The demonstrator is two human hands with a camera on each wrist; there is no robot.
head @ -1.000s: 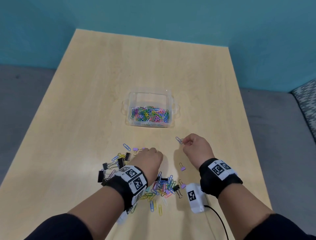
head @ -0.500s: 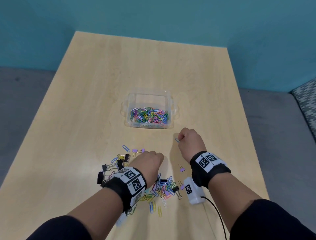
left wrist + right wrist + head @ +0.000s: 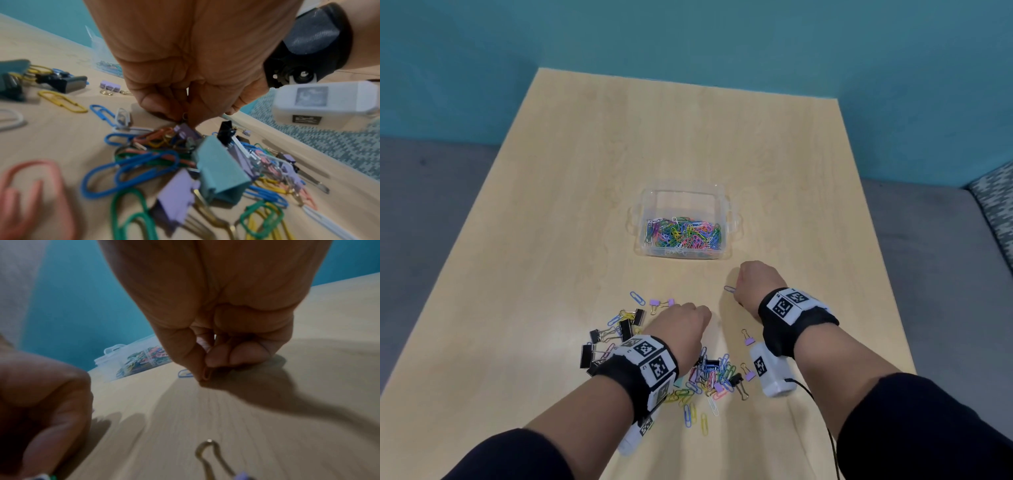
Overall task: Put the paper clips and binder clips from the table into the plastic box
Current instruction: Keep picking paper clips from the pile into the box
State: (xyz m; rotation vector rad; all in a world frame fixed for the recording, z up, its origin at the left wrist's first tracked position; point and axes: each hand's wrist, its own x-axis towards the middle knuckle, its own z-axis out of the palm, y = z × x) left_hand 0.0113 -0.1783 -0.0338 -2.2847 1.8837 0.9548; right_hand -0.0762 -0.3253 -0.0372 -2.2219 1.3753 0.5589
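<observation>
The clear plastic box stands mid-table with a layer of coloured paper clips in it. Nearer me lies a heap of paper clips and binder clips. My left hand hovers knuckles-up over the heap; in the left wrist view its curled fingers pinch the wire handle of a small purple binder clip. My right hand is down on the table right of the heap. Its thumb and fingers pinch a pale blue paper clip that pokes out to the left.
Black binder clips lie left of the heap, with a blue paper clip and purple binder clips beyond. One purple binder clip lies alone by my right wrist. Patterned upholstery lies past the table's right edge.
My right hand has slid left and turned at the wrist, closing down over the lone paper clip. My left hand has stayed over the heap.
</observation>
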